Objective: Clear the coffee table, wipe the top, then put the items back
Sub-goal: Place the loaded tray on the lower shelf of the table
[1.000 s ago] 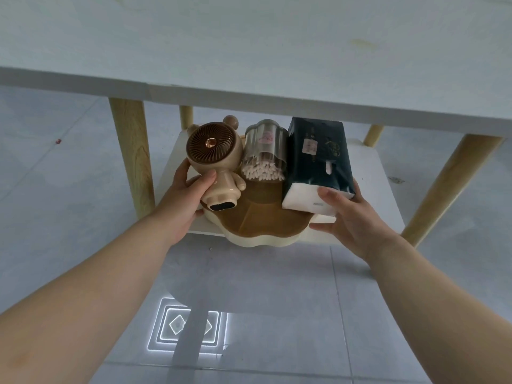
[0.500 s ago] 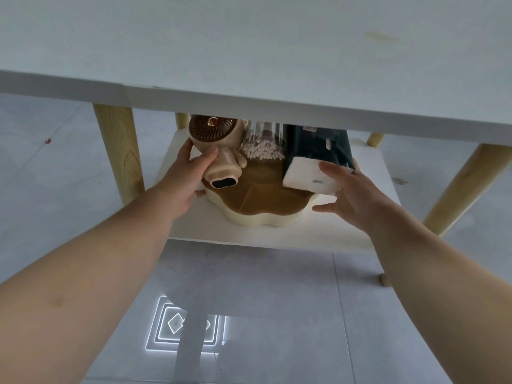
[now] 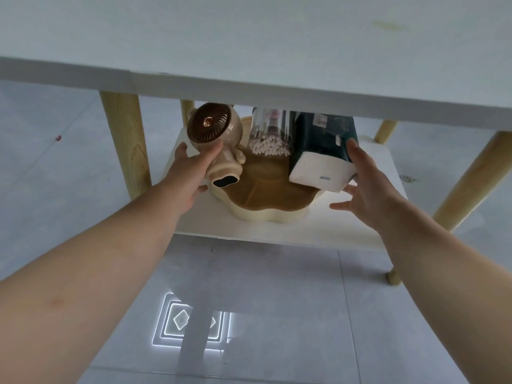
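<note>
A cream, flower-shaped tray with a brown inside sits on the white lower shelf under the coffee table top. On the tray are a beige bear-shaped fan, a clear jar of cotton swabs and a dark green tissue pack. My left hand grips the tilted fan just below its round head. My right hand has its fingers spread and straight, and the forefinger lies along the right side of the tissue pack. The table edge hides the tops of the jar and pack.
Wooden legs stand at the left and right of the shelf. Grey tiled floor lies below, with a bright ceiling-light reflection. The gap between shelf and table top is low.
The tray with its items has moved from the shelf's front edge further in under the table top. My right hand has let go of the tray edge and spread its fingers.
</note>
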A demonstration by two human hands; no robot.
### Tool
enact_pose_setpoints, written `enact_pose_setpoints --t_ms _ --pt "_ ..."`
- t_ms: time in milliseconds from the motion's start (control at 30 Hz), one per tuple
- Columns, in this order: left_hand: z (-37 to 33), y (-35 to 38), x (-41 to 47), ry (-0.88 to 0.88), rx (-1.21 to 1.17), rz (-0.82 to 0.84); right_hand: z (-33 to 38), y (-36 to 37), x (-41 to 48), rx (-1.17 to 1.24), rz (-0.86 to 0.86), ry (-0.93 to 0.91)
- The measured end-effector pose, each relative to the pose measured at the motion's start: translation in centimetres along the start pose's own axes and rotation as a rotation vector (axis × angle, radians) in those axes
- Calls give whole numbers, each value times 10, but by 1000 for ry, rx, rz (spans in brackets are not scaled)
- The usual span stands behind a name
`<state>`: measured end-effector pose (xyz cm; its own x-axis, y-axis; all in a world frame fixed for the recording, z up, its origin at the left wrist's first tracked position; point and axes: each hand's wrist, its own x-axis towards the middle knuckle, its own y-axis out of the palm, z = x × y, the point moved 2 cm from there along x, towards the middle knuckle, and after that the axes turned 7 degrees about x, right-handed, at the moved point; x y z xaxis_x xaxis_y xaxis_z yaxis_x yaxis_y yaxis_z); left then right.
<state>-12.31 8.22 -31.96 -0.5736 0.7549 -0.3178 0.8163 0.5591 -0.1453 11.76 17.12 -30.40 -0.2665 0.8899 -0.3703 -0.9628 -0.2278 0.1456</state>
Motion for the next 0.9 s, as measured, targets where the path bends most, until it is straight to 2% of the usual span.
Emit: enact_pose_setpoints --t_ms 233,400,467,533,600,733,833,900 --pt "4 -3 -6 31 91 -38 2 -5 -10 -48 -62 4" --pt "9 -7 -29 263 310 -286 8 -14 -24 -162 -226 -166" --pt "14 -12 -44 346 313 -337 14 -18 -33 -237 -345 -248" --pt "19 -17 -65 402 358 -347 20 -18 -47 -312 -383 -297" --pt "21 -15 -91 452 429 -288 25 -17 -62 -345 -374 -350" --pt "3 -6 -147 573 423 -91 32 -14 -93 -343 -326 -404" --pt "-27 1 -189 738 447 13 41 -9 -131 -397 -235 -390" --pt "-48 10 -214 917 507 66 52 -7 -160 -450 -110 -416"
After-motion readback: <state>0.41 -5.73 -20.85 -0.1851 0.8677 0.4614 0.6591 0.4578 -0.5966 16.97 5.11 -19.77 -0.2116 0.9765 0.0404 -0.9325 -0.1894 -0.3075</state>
